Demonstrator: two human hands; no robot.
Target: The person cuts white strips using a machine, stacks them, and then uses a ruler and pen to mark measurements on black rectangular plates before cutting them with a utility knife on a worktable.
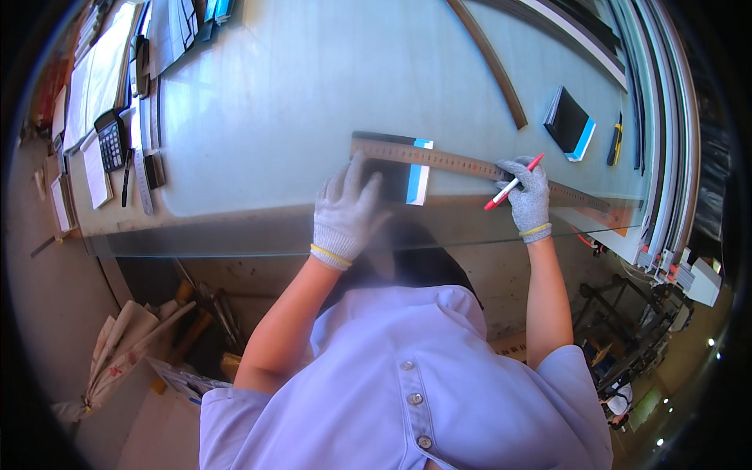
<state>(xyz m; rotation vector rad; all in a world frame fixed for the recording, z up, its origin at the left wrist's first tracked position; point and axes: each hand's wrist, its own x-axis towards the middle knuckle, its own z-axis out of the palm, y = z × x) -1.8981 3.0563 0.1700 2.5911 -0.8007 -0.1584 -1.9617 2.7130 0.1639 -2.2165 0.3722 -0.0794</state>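
Observation:
In front of me on the glass-topped table lies a flat black piece with a blue and white strip along its right side. A long metal ruler rests across it, sloping down to the right. My left hand, in a grey knitted glove, spreads its fingers over the left end of the ruler and the black piece. My right hand, gloved alike, is closed around a white marker pen with red ends. Its fingers are also at the ruler; whether they grip it is hidden.
Farther right lie a stack of similar black pieces and a yellow-and-black cutter knife. A brown strip stretches across the far side. At the left are a calculator, a short ruler and papers. The glass table edge runs close to me.

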